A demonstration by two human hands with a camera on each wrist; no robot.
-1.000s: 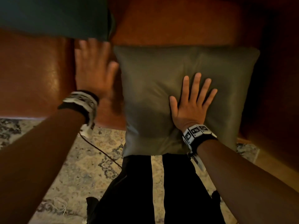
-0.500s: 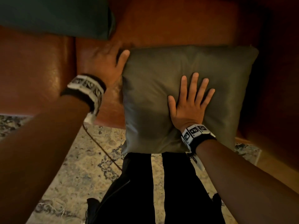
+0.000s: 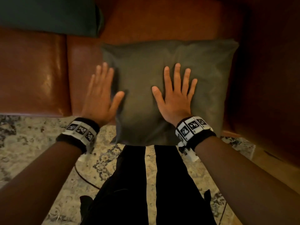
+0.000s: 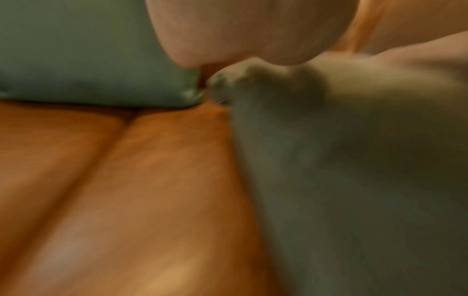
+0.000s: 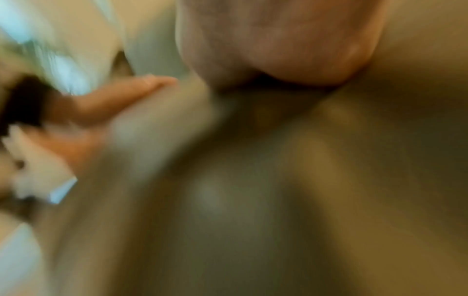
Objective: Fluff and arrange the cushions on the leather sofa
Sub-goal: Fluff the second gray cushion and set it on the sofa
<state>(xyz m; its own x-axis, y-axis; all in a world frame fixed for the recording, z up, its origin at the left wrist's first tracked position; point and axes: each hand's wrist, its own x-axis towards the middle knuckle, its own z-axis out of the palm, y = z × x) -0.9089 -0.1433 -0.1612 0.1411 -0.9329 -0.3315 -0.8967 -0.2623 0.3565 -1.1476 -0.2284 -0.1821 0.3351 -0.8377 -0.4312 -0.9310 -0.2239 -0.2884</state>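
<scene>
The olive cushion (image 3: pixel 170 88) lies mid-frame on the leather sofa (image 3: pixel 34 75). The right hand (image 3: pixel 175 96) presses flat on it, fingers spread; the left hand (image 3: pixel 100 93) (blurred) is flat and splayed at its left edge, gripping nothing. This looks like the fluffing step; next, probably patting both sides, then standing it up near the dark green cushion (image 3: pixel 48 15), upper left.
</scene>
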